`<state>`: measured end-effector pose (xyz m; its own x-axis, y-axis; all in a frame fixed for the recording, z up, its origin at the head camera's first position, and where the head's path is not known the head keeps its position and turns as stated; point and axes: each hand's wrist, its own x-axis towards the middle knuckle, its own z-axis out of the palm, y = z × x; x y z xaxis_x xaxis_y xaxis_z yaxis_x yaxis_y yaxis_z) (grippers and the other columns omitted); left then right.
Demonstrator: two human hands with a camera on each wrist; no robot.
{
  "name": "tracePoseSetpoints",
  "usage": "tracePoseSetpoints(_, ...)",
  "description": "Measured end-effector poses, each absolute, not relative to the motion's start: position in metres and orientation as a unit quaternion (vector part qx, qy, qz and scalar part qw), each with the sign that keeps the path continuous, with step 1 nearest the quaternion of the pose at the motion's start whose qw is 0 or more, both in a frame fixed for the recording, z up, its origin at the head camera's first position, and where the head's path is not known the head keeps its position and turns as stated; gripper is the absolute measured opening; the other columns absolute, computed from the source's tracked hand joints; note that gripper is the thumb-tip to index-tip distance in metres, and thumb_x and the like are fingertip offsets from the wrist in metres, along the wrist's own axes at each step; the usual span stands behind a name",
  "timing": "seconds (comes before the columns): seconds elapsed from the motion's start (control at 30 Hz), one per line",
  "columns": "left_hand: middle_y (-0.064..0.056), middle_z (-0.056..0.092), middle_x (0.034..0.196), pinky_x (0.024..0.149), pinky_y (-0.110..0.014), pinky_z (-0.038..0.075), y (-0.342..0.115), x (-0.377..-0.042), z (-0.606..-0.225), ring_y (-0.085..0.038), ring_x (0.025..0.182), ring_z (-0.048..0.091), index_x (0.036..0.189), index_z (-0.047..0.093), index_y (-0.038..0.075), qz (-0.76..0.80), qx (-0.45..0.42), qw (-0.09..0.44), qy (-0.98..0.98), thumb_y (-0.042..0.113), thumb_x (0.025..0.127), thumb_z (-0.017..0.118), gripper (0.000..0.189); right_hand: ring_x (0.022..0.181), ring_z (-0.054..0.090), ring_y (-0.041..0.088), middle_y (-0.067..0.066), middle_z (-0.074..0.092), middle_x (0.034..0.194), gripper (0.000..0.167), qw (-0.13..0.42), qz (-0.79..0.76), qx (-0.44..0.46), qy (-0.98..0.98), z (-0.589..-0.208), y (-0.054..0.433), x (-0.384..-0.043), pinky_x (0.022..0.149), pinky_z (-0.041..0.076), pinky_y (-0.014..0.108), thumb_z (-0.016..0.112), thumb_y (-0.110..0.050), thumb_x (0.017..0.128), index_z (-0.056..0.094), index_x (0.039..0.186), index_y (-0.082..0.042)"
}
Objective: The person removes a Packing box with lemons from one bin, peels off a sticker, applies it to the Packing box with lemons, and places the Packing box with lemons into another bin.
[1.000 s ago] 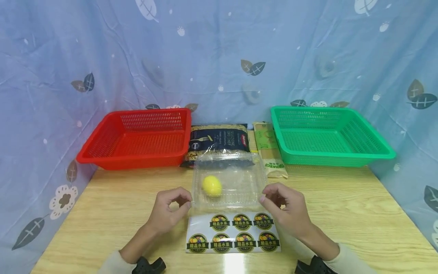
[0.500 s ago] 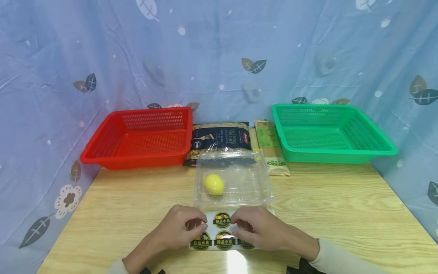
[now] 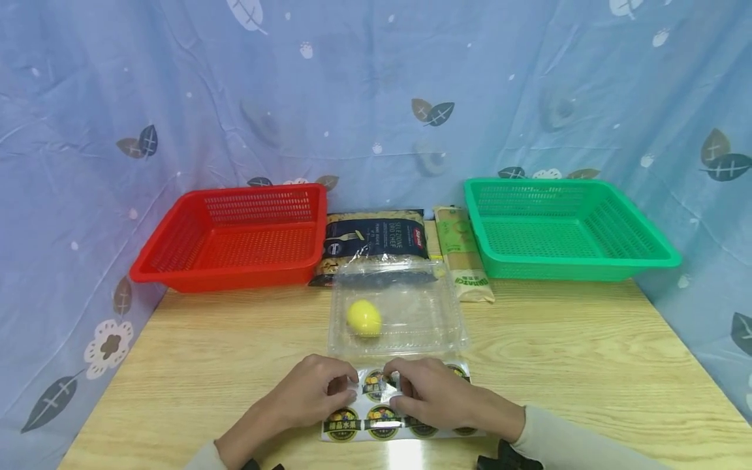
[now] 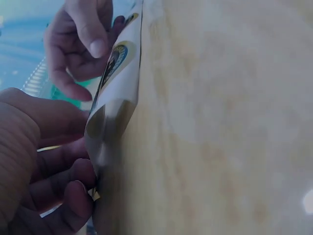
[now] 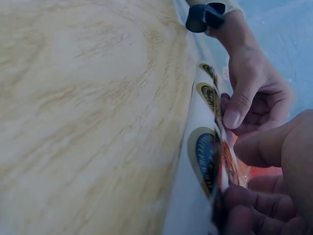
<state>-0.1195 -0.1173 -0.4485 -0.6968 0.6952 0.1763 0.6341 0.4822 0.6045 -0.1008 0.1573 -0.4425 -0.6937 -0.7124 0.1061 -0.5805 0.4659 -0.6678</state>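
Observation:
A white sheet of round black-and-gold fruit stickers (image 3: pixel 383 423) lies on the near part of the table. My left hand (image 3: pixel 311 393) grips the sheet at its left side, thumb and forefinger bent toward each other. Just right of it, my right hand (image 3: pixel 433 395) pinches the sheet beside an upper-row sticker (image 3: pixel 375 384), where a bright white fold shows. The left wrist view has the sheet's end (image 4: pixel 110 122) curling up by the left fingers. Behind the hands, a clear plastic box (image 3: pixel 420 316) has a yellow lemon (image 3: pixel 364 318) in its left part.
A red basket (image 3: pixel 235 277) stands at the back left, a green basket (image 3: pixel 581 269) at the back right. Between them lie a pasta bag (image 3: pixel 376 238) and a slim green-and-tan packet (image 3: pixel 461 248). A blue patterned curtain (image 3: pixel 376 98) encloses the table (image 3: pixel 570 352).
Both hands have come from the clear box's near corners down and inward to the sticker sheet. The sheet, flat before, now shows a bright fold between the hands.

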Motion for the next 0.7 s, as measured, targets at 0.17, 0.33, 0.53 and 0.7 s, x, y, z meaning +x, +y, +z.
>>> tracePoseSetpoints(0.17, 0.018, 0.057, 0.075, 0.061, -0.017, 0.046, -0.119, -0.124, -0.446, 0.002, 0.067, 0.051, 0.094, 0.076, 0.014, 0.306, 0.396, 0.053, 0.864, 0.01, 0.085, 0.078, 0.01, 0.054, 0.042, -0.008, -0.021, 0.048, 0.066, 0.04, 0.079, -0.32, -0.357, 0.874, -0.447, 0.15, -0.101, 0.054, 0.04, 0.015, 0.068, -0.023, 0.095, 0.06, 0.131, -0.008)
tracePoseSetpoints(0.33, 0.019, 0.056, 0.073, 0.06, -0.018, 0.046, -0.119, -0.128, -0.447, 0.002, 0.065, 0.051, 0.097, 0.077, 0.014, 0.318, 0.395, 0.073, 0.859, 0.01, 0.085, 0.078, 0.012, 0.051, 0.04, -0.007, -0.021, 0.045, 0.061, 0.039, 0.072, -0.296, -0.353, 0.885, -0.447, 0.146, -0.104, 0.052, 0.038, 0.016, 0.069, -0.023, 0.093, 0.061, 0.13, -0.01)
tracePoseSetpoints(0.53, 0.019, 0.055, 0.069, 0.061, -0.019, 0.048, -0.12, -0.132, -0.45, 0.004, 0.062, 0.05, 0.1, 0.077, 0.015, 0.343, 0.382, 0.11, 0.851, 0.009, 0.085, 0.078, 0.016, 0.049, 0.042, -0.007, -0.021, 0.046, 0.06, 0.035, 0.073, -0.298, -0.339, 0.889, -0.447, 0.144, -0.104, 0.051, 0.039, 0.017, 0.07, -0.022, 0.092, 0.064, 0.123, -0.009)
tracePoseSetpoints(0.7, 0.019, 0.055, 0.068, 0.061, -0.019, 0.047, -0.12, -0.133, -0.45, 0.003, 0.062, 0.049, 0.101, 0.077, 0.016, 0.345, 0.379, 0.115, 0.851, 0.011, 0.085, 0.078, 0.017, 0.048, 0.041, -0.006, -0.02, 0.047, 0.059, 0.034, 0.076, -0.295, -0.322, 0.896, -0.446, 0.14, -0.103, 0.05, 0.039, 0.017, 0.071, -0.021, 0.091, 0.064, 0.121, -0.006)
